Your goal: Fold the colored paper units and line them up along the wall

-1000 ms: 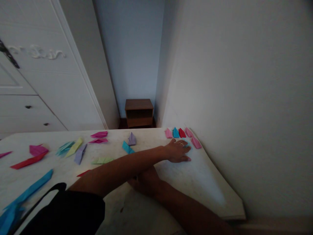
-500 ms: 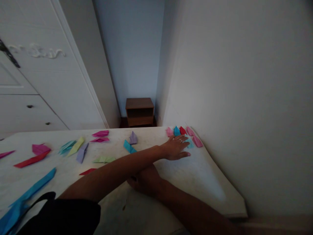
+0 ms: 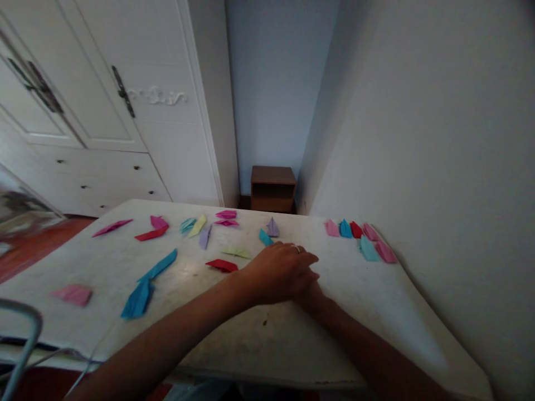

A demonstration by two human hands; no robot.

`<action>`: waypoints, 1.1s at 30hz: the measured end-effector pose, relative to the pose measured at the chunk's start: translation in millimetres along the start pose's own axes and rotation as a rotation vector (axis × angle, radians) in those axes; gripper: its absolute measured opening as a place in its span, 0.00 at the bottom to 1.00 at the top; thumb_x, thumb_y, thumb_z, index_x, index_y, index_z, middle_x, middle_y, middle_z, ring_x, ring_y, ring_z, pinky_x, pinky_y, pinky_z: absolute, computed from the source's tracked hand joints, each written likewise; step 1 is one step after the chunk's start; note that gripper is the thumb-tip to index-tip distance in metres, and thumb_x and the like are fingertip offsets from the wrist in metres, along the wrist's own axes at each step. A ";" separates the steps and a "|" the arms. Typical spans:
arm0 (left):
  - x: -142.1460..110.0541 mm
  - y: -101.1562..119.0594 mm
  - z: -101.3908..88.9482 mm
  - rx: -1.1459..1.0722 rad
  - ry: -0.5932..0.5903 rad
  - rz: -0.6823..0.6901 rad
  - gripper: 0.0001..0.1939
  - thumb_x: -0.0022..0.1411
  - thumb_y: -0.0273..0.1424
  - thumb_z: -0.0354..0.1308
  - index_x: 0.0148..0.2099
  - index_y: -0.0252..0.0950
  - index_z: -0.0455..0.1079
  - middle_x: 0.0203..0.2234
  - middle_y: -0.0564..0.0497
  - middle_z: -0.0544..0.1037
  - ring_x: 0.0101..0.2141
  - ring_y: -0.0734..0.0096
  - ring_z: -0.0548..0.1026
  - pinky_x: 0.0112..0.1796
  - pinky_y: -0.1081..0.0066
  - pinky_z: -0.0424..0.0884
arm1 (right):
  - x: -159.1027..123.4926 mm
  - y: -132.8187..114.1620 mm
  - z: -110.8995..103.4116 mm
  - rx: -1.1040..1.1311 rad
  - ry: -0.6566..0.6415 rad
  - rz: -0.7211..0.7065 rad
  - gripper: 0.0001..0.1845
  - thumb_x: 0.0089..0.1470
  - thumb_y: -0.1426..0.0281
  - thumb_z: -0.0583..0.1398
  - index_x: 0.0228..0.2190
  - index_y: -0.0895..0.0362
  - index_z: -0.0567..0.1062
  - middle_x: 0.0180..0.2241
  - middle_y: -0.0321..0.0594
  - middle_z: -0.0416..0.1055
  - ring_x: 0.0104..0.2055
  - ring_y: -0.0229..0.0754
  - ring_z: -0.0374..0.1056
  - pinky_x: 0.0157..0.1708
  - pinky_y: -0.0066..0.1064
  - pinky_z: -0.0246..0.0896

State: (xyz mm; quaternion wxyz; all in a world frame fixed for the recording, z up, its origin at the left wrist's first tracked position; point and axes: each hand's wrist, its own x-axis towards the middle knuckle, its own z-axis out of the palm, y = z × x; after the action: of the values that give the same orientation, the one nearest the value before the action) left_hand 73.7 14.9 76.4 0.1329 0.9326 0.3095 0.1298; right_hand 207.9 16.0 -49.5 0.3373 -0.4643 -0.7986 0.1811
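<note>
My left hand [image 3: 280,273] hovers low over the middle of the white table [image 3: 376,301], fingers loosely bent, a ring on one finger, nothing in it. It lies over my right hand [image 3: 311,291], which is almost wholly hidden beneath it. The nearest papers are a red folded piece [image 3: 221,265], a green one [image 3: 236,252] and a blue one [image 3: 264,237]. By the wall at the far right lies a row of folded pieces: pink [image 3: 332,227], blue [image 3: 345,228], red [image 3: 356,229], teal [image 3: 368,249], pink [image 3: 385,252].
More folded papers are scattered to the left, among them a long blue one [image 3: 150,277] and a pink one [image 3: 72,293]. A white wardrobe [image 3: 125,139] and a brown nightstand [image 3: 273,189] stand beyond the table. A metal frame [image 3: 20,340] sits at bottom left.
My left hand has drawn back from the row by the wall to the table's middle, and the teal piece stays in that row. The view has swung left.
</note>
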 end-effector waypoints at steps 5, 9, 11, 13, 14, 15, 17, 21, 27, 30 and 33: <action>-83.7 2.5 21.3 -0.184 0.225 -0.101 0.10 0.68 0.30 0.52 0.46 0.37 0.73 0.44 0.48 0.77 0.45 0.64 0.74 0.46 0.67 0.68 | 4.5 -14.0 -11.7 0.117 -0.141 0.004 0.12 0.58 0.67 0.55 0.33 0.57 0.78 0.31 0.42 0.77 0.32 0.43 0.72 0.34 0.32 0.63; -130.9 -12.2 36.8 -0.341 0.288 -0.279 0.11 0.69 0.31 0.50 0.40 0.37 0.74 0.34 0.49 0.76 0.37 0.70 0.74 0.40 0.71 0.68 | 8.9 -18.5 -13.3 0.146 -0.092 0.165 0.18 0.60 0.58 0.55 0.31 0.57 0.78 0.25 0.38 0.74 0.26 0.39 0.69 0.28 0.29 0.60; -148.7 -21.0 39.4 -0.411 0.261 -0.336 0.12 0.69 0.31 0.49 0.40 0.37 0.74 0.33 0.49 0.76 0.35 0.71 0.73 0.39 0.72 0.67 | 11.8 -19.3 -13.9 0.197 -0.079 0.246 0.21 0.59 0.55 0.55 0.31 0.57 0.78 0.21 0.38 0.71 0.23 0.39 0.66 0.25 0.29 0.58; -162.7 -29.0 40.5 -0.456 0.254 -0.369 0.13 0.69 0.31 0.49 0.40 0.36 0.74 0.33 0.49 0.76 0.35 0.71 0.73 0.38 0.72 0.66 | 16.9 -21.8 -15.0 0.239 -0.056 0.295 0.23 0.57 0.52 0.56 0.31 0.58 0.78 0.19 0.37 0.68 0.21 0.38 0.64 0.22 0.28 0.56; -168.0 -32.4 41.0 -0.476 0.266 -0.383 0.13 0.69 0.32 0.49 0.40 0.36 0.75 0.33 0.49 0.76 0.35 0.71 0.73 0.38 0.72 0.66 | 20.9 -23.9 -15.6 0.254 -0.039 0.301 0.23 0.57 0.51 0.56 0.31 0.59 0.78 0.19 0.37 0.68 0.20 0.38 0.63 0.21 0.28 0.55; -172.1 -35.4 41.5 -0.503 0.291 -0.407 0.14 0.69 0.33 0.49 0.39 0.35 0.75 0.32 0.49 0.76 0.34 0.71 0.73 0.38 0.73 0.66 | 26.0 -26.5 -15.9 0.264 -0.020 0.299 0.24 0.56 0.51 0.56 0.32 0.59 0.78 0.19 0.38 0.68 0.20 0.37 0.62 0.20 0.28 0.54; -177.3 -40.1 42.6 -0.596 0.355 -0.479 0.15 0.69 0.37 0.50 0.37 0.35 0.75 0.31 0.49 0.76 0.32 0.71 0.73 0.35 0.73 0.65 | 40.5 -32.6 -15.2 0.274 0.022 0.278 0.24 0.56 0.51 0.57 0.34 0.60 0.78 0.19 0.37 0.67 0.19 0.37 0.60 0.20 0.28 0.53; -180.6 -45.0 46.1 -0.814 0.506 -0.606 0.18 0.67 0.42 0.52 0.35 0.33 0.74 0.27 0.49 0.75 0.29 0.70 0.71 0.31 0.73 0.65 | 86.2 -42.6 -2.8 0.188 0.063 0.121 0.21 0.55 0.56 0.58 0.41 0.60 0.76 0.25 0.38 0.70 0.24 0.37 0.63 0.26 0.28 0.59; -183.1 -46.8 49.6 -0.902 0.541 -0.584 0.18 0.66 0.42 0.53 0.35 0.33 0.74 0.28 0.49 0.74 0.29 0.71 0.71 0.32 0.74 0.65 | 161.3 -46.8 42.1 -0.413 -0.236 -0.055 0.26 0.53 0.71 0.60 0.54 0.64 0.70 0.44 0.49 0.69 0.39 0.40 0.66 0.44 0.30 0.62; -183.7 -47.8 49.5 -0.932 0.543 -0.573 0.17 0.66 0.41 0.54 0.35 0.33 0.75 0.28 0.49 0.75 0.29 0.71 0.71 0.32 0.74 0.65 | 181.5 -47.2 58.3 -0.501 -0.305 -0.079 0.20 0.53 0.73 0.60 0.48 0.64 0.75 0.45 0.52 0.68 0.46 0.45 0.65 0.49 0.32 0.59; -183.9 -48.1 50.1 -0.983 0.562 -0.584 0.17 0.65 0.41 0.54 0.35 0.32 0.74 0.27 0.49 0.74 0.28 0.72 0.70 0.31 0.75 0.65 | 187.6 -48.9 63.0 -0.546 -0.334 -0.090 0.15 0.56 0.73 0.57 0.43 0.62 0.79 0.43 0.51 0.69 0.45 0.45 0.65 0.48 0.32 0.58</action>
State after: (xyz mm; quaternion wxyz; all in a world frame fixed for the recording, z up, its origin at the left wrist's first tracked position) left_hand -78.5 -68.8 -15.4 0.4891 0.5702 0.4783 0.4549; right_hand 69.0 155.0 4.9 0.0721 -0.4657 -0.8818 0.0187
